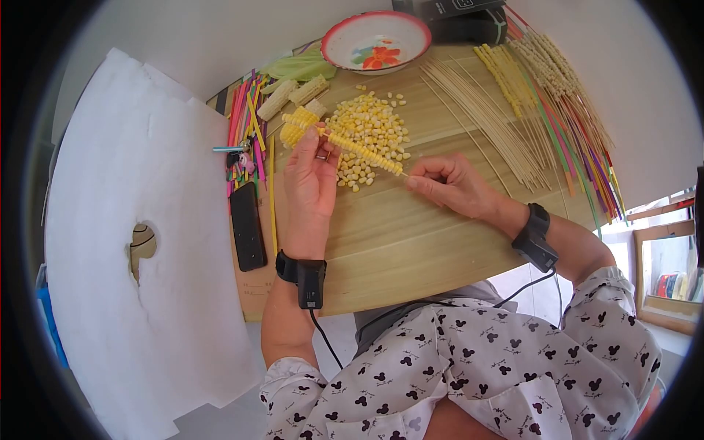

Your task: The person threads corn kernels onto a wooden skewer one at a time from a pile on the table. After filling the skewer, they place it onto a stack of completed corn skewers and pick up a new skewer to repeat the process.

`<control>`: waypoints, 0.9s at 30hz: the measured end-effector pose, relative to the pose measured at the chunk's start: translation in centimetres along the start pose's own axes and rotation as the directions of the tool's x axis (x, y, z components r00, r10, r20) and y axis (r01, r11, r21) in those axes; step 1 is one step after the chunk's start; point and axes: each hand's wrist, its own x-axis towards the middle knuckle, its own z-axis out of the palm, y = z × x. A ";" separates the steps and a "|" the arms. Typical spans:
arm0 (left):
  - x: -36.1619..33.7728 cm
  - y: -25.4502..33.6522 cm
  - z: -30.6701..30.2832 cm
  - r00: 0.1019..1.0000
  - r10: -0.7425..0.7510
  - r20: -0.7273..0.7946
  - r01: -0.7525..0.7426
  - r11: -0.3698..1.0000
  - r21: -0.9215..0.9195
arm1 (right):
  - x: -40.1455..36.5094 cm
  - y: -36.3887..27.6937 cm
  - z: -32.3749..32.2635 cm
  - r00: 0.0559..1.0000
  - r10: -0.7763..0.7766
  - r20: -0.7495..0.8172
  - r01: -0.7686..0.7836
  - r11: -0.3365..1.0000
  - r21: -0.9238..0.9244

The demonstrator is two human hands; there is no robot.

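Note:
A thin bamboo skewer threaded with yellow corn kernels [363, 152] slants between my two hands above the table. My left hand [314, 172] is closed, thumb and finger pinching at the upper end of the kernel row. My right hand [458, 187] grips the bare lower end of the stick between thumb and forefinger. Just behind my left fingertips lies a partly stripped corn cob [297, 126]. A pile of loose corn kernels [374, 121] spreads on the table under and beyond the skewer.
Bare cobs [277, 101] and green husks [301, 67] lie at the back left, by colourful strips [238, 121] and a phone [248, 227]. A red-rimmed enamel bowl [334, 48] stands behind. Plain skewers [484, 121] and finished kernel skewers [506, 77] lie to the right.

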 end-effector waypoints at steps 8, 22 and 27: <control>-0.3 -0.8 0.4 0.999 -0.001 -0.033 0.001 1.000 0.000 | 0.0 0.1 0.0 1.000 -0.004 -0.007 0.004 1.000 -0.027; 0.8 1.1 -0.8 0.998 0.050 -0.044 -0.052 0.998 -0.028 | -0.1 -0.2 0.0 1.000 0.010 0.003 -0.010 1.000 -0.001; 0.4 1.3 -0.3 0.999 0.013 -0.048 -0.015 0.999 -0.038 | -0.1 -0.3 0.0 1.000 0.007 0.009 -0.007 1.000 -0.013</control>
